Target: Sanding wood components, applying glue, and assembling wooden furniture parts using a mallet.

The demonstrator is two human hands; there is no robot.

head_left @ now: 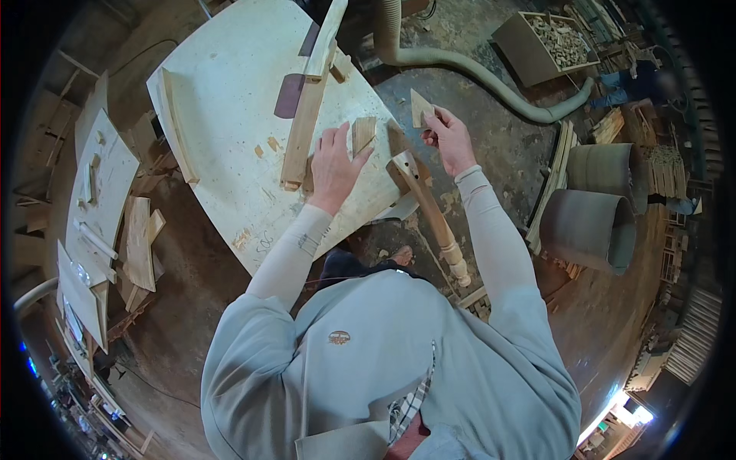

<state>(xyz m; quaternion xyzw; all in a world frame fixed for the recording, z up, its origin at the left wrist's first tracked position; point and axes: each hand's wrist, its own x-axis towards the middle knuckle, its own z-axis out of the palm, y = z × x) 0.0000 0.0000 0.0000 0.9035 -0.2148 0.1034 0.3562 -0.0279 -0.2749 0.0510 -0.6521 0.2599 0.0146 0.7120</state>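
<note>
My right hand (448, 139) is closed on a small, flat, pointed piece of wood (419, 108), held between thumb and fingers just off the right edge of the worktable (222, 123). My left hand (334, 169) lies over the table with its fingers stretched out. Its fingertips are beside a long wooden bar (305, 126), and its thumb is close to a short wooden block (363, 134). Whether the thumb touches that block I cannot tell. Below my right hand, a turned wooden leg (434, 215) slants down from the table's edge.
A curved wooden strip (175, 126) lies along the table's left side. Behind the table, a thick flexible hose (491, 77) runs across the floor toward a crate of wood scraps (552, 44). Large drums (586, 230) stand at right; boards (139, 241) lean at left. Another person (632, 84) is at far right.
</note>
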